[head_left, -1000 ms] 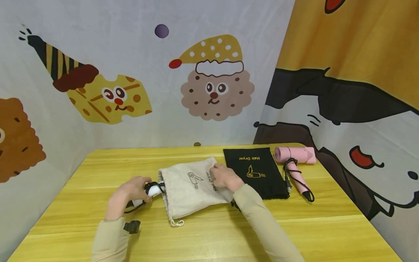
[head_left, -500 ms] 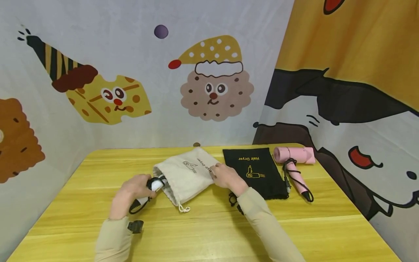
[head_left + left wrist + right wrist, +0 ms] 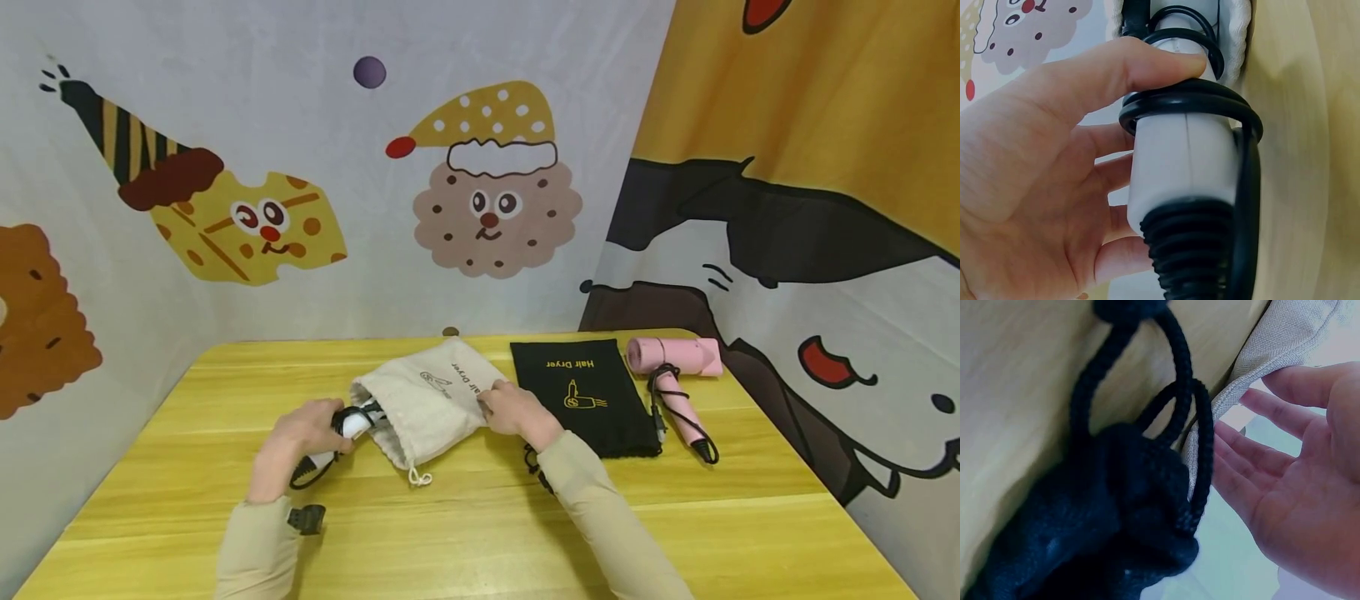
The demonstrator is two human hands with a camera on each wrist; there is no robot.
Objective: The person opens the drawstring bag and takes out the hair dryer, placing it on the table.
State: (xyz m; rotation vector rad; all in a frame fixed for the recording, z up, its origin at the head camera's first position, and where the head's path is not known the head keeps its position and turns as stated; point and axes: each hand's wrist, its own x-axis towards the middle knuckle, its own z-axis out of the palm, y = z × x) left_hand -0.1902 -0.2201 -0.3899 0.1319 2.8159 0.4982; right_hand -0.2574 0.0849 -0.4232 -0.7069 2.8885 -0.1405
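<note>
My left hand (image 3: 306, 432) grips the handle of a white hair dryer (image 3: 1169, 165). A black cord (image 3: 1191, 106) is wound round that handle, and my thumb presses on it beside the coils. The dryer's other end is hidden inside the mouth of a beige drawstring bag (image 3: 423, 408) printed with a hair dryer. At the bag's bottom end, my right hand (image 3: 517, 411) pinches the cloth edge between thumb and fingers. The right wrist view shows this beige edge (image 3: 1260, 362) at the fingertips.
Right of the beige bag lies a flat black drawstring bag (image 3: 577, 417), its cord (image 3: 1175, 406) close to my right wrist. A pink hair dryer (image 3: 671, 357) with its cord wrapped lies at the table's back right. A patterned cloth (image 3: 300, 83) hangs behind the table (image 3: 420, 542).
The beige bag has turned, its bottom end swinging back and its mouth now tilted toward the near left. My right hand has shifted slightly along its edge; the left keeps its grip on the hair dryer.
</note>
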